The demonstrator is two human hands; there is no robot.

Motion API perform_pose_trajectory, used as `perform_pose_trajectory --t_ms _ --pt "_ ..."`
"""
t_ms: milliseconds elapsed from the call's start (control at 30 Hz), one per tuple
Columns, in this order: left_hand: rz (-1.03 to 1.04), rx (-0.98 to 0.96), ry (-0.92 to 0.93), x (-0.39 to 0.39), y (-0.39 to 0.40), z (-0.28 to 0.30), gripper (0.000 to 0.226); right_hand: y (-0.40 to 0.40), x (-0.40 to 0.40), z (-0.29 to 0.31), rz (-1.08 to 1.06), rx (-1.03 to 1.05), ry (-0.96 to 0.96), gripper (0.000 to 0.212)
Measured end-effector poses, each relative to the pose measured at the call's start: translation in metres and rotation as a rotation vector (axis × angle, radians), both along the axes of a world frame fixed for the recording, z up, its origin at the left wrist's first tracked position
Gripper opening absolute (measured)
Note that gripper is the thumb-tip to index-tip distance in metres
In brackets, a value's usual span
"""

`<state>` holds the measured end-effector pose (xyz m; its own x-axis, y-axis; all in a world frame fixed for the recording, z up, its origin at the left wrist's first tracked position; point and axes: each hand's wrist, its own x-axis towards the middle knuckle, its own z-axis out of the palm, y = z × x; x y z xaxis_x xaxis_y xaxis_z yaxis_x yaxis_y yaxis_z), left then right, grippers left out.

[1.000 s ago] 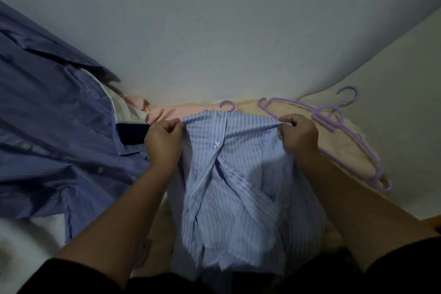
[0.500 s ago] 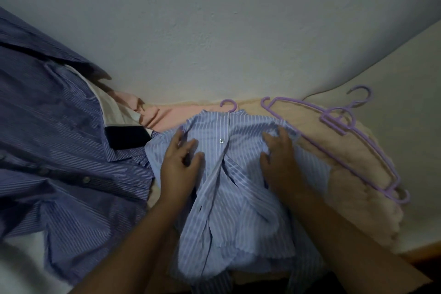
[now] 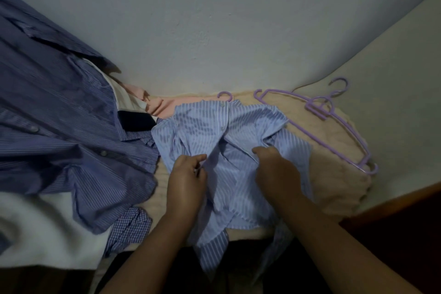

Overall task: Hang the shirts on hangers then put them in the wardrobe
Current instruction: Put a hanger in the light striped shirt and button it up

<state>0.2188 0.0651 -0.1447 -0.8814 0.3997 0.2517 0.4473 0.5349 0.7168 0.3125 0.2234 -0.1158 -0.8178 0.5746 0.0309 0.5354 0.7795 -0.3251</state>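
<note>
- Left hand (image 3: 187,180) is pinching a front edge of the light blue striped shirt (image 3: 229,141), fingers curled on the fabric.
- Right hand (image 3: 276,169) is gripping the opposite front fold of the same shirt, fingers curled into the cloth.
- The light blue striped shirt is lying on the beige blanket (image 3: 334,174) at the bed's near edge, its hem hanging over that edge; a purple hanger hook (image 3: 224,94) is protruding at its collar.
- A checked garment (image 3: 130,227) is lying near the near edge, left of the left hand.
- A dark blue striped shirt (image 3: 59,126) is lying toward the bed's left side.
- Spare purple hangers (image 3: 338,126) are lying toward the right edge.
- A pink garment (image 3: 164,105) is lying at the far edge against the wall (image 3: 214,19).
</note>
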Motion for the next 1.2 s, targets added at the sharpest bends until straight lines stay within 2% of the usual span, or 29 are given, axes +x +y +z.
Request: perform_pose_trajectory --t_ms 67,167,267,367,467,533,567,667,733,833,1000,1200 --pt "-0.069 -0.096 -0.03 0.012 0.002 0.002 0.031 -0.012 0.007 0.003 0.083 -0.045 -0.019 0.038" --pt "-0.144 -0.225 -0.269 0.025 0.001 -0.01 0.028 -0.023 0.013 -0.019 0.186 -0.405 -0.141 0.049" --pt "-0.116 -0.173 -0.423 0.031 -0.003 -0.018 0.034 -0.022 0.02 -0.035 0.039 -0.678 0.046 0.04" --pt "-0.052 -0.063 -0.45 0.032 -0.001 -0.02 0.027 -0.014 0.022 -0.036 -0.106 -0.792 0.25 0.029" --pt "-0.02 0.011 -0.392 0.028 0.012 -0.013 0.007 -0.008 0.004 -0.032 -0.149 -0.84 0.352 0.026" --pt "0.001 0.014 -0.33 0.02 0.027 -0.012 0.041 -0.006 -0.012 -0.033 -0.181 -0.903 0.385 0.026" --pt "-0.011 0.013 -0.334 0.016 0.034 -0.012 0.02 -0.005 -0.02 -0.035 -0.202 -0.934 0.397 0.026" --pt "0.016 0.08 -0.398 0.009 0.048 -0.02 0.043 -0.006 -0.035 -0.044 -0.248 -0.992 0.401 0.028" --pt "0.046 0.143 -0.421 0.006 0.051 -0.03 0.05 -0.007 -0.04 -0.052 -0.258 -1.018 0.38 0.031" --pt "0.087 0.162 -0.457 0.004 0.047 -0.05 0.051 -0.007 -0.042 -0.066 -0.239 -1.022 0.326 0.037" --pt "0.101 0.171 -0.471 0.003 0.043 -0.065 0.05 -0.009 -0.047 -0.077 -0.186 -0.84 0.274 0.029" --pt "0.008 0.077 -0.397 -0.002 0.049 -0.065 0.06 -0.009 -0.056 -0.081 -0.304 -0.894 0.302 0.026"
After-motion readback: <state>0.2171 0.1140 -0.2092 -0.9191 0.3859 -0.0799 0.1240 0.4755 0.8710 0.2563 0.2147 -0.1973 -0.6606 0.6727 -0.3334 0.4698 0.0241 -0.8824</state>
